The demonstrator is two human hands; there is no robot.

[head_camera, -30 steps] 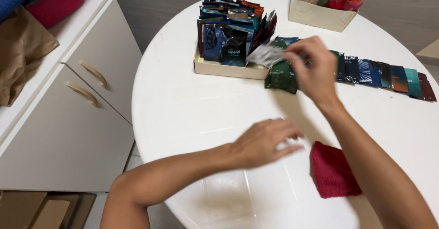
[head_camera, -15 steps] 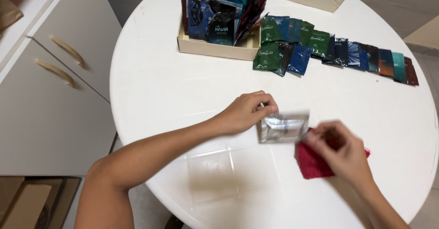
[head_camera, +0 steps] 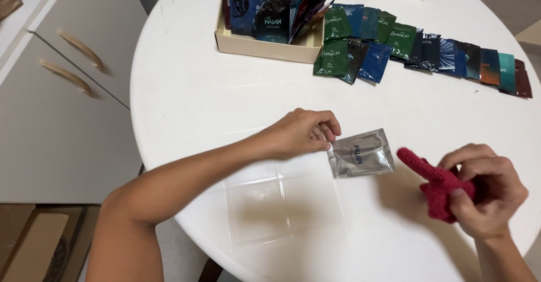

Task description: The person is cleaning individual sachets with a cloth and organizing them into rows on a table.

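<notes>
While the white round counter (head_camera: 197, 90) carries a sachet-filled box (head_camera: 265, 45), your left hand (head_camera: 298, 132) pinches the silver sachet (head_camera: 360, 153) and your right hand (head_camera: 484, 194) grips a red cloth (head_camera: 434, 183).

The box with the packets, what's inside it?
The cream box holds blue and dark sachets standing upright, packed tight. Its floor and the sachets' lower parts are hidden by the front wall, and its back runs out of view.

Silver sachet (head_camera: 360, 153) now flat on table (head_camera: 186, 101), off the row at 12 o'clock; left hand (head_camera: 301, 132) pins its 9 o'clock edge. Right hand (head_camera: 484, 194), earlier up at the row, has bunched up red cloth (head_camera: 437, 180) at sachet's 3 o'clock.
</notes>
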